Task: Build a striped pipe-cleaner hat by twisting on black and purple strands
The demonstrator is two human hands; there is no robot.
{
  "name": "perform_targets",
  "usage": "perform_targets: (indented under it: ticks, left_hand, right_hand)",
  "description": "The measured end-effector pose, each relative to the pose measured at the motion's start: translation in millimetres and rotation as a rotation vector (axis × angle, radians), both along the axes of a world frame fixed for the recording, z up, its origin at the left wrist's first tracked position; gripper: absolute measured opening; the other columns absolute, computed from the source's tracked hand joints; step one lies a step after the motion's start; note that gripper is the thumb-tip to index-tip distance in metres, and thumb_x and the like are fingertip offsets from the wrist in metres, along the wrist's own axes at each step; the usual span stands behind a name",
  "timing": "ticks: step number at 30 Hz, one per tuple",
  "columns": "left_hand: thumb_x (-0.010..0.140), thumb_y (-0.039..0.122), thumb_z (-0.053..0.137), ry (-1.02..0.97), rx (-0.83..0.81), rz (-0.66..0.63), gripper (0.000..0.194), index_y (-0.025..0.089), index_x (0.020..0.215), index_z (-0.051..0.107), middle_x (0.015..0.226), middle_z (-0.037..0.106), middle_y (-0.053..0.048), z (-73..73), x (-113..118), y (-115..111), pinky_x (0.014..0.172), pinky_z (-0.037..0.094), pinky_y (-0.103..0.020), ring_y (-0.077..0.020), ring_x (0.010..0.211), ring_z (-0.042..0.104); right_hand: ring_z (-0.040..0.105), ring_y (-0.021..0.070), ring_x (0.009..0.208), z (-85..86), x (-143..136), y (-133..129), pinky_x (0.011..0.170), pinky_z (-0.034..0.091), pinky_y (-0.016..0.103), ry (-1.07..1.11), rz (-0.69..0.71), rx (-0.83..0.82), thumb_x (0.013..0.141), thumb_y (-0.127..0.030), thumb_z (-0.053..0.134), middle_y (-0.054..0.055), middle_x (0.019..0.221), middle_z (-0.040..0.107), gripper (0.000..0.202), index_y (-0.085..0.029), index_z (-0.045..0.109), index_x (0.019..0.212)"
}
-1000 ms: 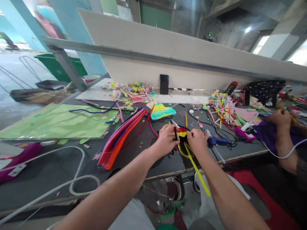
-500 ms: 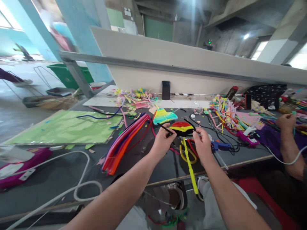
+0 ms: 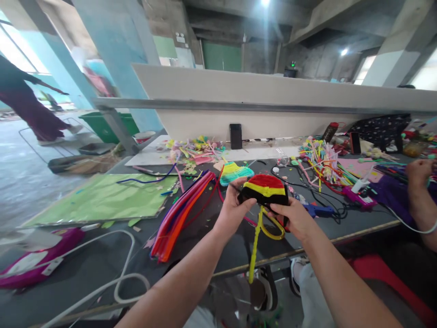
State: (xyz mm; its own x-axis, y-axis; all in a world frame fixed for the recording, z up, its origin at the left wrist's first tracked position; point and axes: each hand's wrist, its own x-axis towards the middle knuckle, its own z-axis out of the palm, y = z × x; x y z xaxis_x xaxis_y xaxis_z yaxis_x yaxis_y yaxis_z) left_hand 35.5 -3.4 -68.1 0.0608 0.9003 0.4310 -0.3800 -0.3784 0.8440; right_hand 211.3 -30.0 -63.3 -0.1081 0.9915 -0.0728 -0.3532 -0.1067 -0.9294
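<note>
Between my two hands is a domed pipe-cleaner piece [image 3: 264, 187], striped red, yellow and black, with its face tilted up toward me. My left hand [image 3: 235, 205] pinches its black left edge, thumb in front. On the right edge, my right hand [image 3: 293, 216] grips it the same way. A fuzzy yellow stem [image 3: 254, 255] hangs below the piece past the table edge. Behind it lies a yellow and turquoise pipe-cleaner piece [image 3: 235, 173]. A yellow loop [image 3: 278, 233] shows beneath my hands.
Left of my hands lies a bundle of pipe cleaners [image 3: 182, 216]. A green sheet [image 3: 102, 198] and a magenta power strip [image 3: 44, 257] with a white cord are farther left. To the right are a blue glue gun [image 3: 319, 210], dark cables and a co-worker's hand [image 3: 419, 173]. A phone [image 3: 235, 136] stands behind.
The striped piece has tilted up, showing more of its red and yellow face. The loose black ends beside it no longer stick out. Its yellow stem has swung left, and the view has tipped upward.
</note>
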Motion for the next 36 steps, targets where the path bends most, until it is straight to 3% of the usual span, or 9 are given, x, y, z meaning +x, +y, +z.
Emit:
perform_targets:
  ticks: [3,8,10,13,17,22,27,32,36]
  left_hand:
    - [0.062,0.016,0.078,-0.128,-0.206,-0.147,0.074,0.029,0.126,0.043,0.121,0.057,-0.004,0.5,3,-3,0.089,0.045,-0.030,-0.0173,0.104,0.058]
    - [0.064,0.021,0.078,-0.136,-0.520,-0.306,0.038,0.018,0.098,0.061,0.089,0.066,-0.003,-2.1,-1,-4,0.073,0.049,-0.028,-0.0159,0.080,0.065]
    - [0.064,0.022,0.078,-0.101,-0.555,-0.426,0.028,0.013,0.087,0.064,0.081,0.067,-0.005,-3.8,-1,-4,0.068,0.049,-0.026,-0.0154,0.073,0.065]
    - [0.064,0.022,0.078,-0.046,-0.555,-0.536,0.027,0.010,0.087,0.068,0.079,0.069,-0.008,-6.1,0,-6,0.063,0.048,-0.025,-0.0153,0.068,0.064]
    - [0.063,0.022,0.078,-0.055,-0.549,-0.472,0.024,0.010,0.081,0.068,0.073,0.068,-0.007,-7.1,4,-8,0.058,0.047,-0.025,-0.0139,0.060,0.062]
    - [0.066,0.020,0.076,-0.104,-0.499,-0.450,0.019,0.010,0.079,0.068,0.067,0.065,-0.004,-4.0,6,-10,0.059,0.047,-0.026,-0.0110,0.054,0.058]
    - [0.068,0.020,0.073,-0.121,-0.483,-0.429,0.015,0.010,0.078,0.066,0.067,0.063,-0.004,-3.2,7,-12,0.059,0.047,-0.026,-0.0114,0.056,0.058]
    - [0.067,0.021,0.073,-0.141,-0.476,-0.402,0.015,0.011,0.072,0.063,0.064,0.061,-0.002,-4.5,7,-11,0.058,0.045,-0.024,-0.0113,0.056,0.058]
    - [0.069,0.023,0.072,-0.127,-0.457,-0.423,0.016,0.011,0.070,0.061,0.062,0.060,-0.003,-2.8,7,-13,0.056,0.043,-0.024,-0.0116,0.056,0.058]
  right_hand:
    - [0.065,0.0151,0.065,2.3,-3,-1,0.066,0.054,0.030,-0.046,-0.067,0.080,0.060,-0.027,0.080,0.002,0.087,0.072,0.033,-0.020,0.072,0.092]
    - [0.066,0.0183,0.075,2.2,-4,-4,0.072,0.055,0.033,-0.052,-0.121,0.151,0.064,-0.028,0.078,0.003,0.089,0.072,0.032,-0.020,0.071,0.094]
    - [0.066,0.0179,0.074,1.1,-5,-6,0.072,0.055,0.033,-0.056,-0.126,0.174,0.065,-0.028,0.077,0.003,0.088,0.072,0.030,-0.020,0.071,0.093]
    - [0.065,0.0173,0.072,-0.1,-7,-7,0.070,0.055,0.032,-0.051,-0.099,0.175,0.067,-0.028,0.076,0.002,0.085,0.071,0.031,-0.020,0.069,0.097]
    - [0.064,0.0155,0.065,1.8,-8,-8,0.067,0.054,0.032,0.002,-0.047,0.094,0.066,-0.027,0.077,0.001,0.079,0.069,0.030,-0.020,0.068,0.094]
    - [0.064,0.0136,0.074,6.7,-4,-9,0.078,0.051,0.032,0.070,0.033,0.061,0.065,-0.022,0.077,-0.001,0.088,0.068,0.034,-0.023,0.065,0.097]
    - [0.062,0.0198,0.091,2.2,-2,-7,0.085,0.047,0.036,-0.116,0.074,0.162,0.062,-0.019,0.078,0.002,0.099,0.067,0.047,-0.023,0.061,0.106]
    - [0.059,0.0152,0.069,-2.0,-2,-3,0.070,0.046,0.031,-0.330,-0.040,0.123,0.061,-0.026,0.077,-0.002,0.073,0.064,0.026,-0.018,0.061,0.081]
    - [0.053,0.0120,0.056,1.3,-1,-4,0.062,0.042,0.028,-0.344,-0.052,0.122,0.062,-0.032,0.076,-0.004,0.059,0.058,0.025,-0.018,0.057,0.072]
